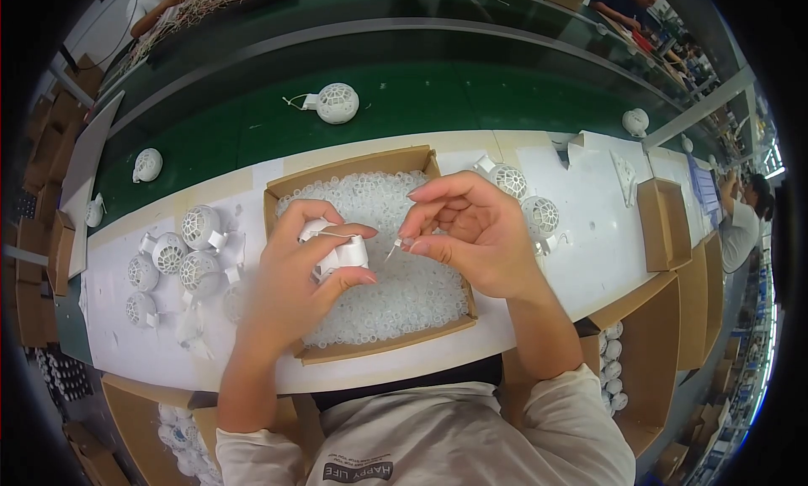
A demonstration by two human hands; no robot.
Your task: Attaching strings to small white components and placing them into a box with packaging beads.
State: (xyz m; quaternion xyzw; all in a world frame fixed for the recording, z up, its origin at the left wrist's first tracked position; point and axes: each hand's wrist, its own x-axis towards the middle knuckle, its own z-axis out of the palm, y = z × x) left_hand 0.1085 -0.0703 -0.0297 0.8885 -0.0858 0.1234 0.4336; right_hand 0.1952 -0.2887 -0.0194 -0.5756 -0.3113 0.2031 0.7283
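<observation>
My left hand [290, 271] is wrapped round a white plastic housing [352, 253], with its blocky neck toward the right and a thin wire lying across its top. Just to its right, my right hand [480, 233] pinches a small piece [396, 247] between thumb and index finger. That piece looks like the wire's end with a pale tip, too small to make out fully. Both hands are above a shallow cardboard box [353, 164] filled with small clear plastic rings [379, 311].
Several white grille-faced balls [200, 227] lie left of the box, and others [539, 215] lie right of it. Beyond the white tabletop runs a green conveyor belt [412, 99] carrying more balls [337, 104]. Open cartons [644, 364] stand below the table edge. Other people work farther off.
</observation>
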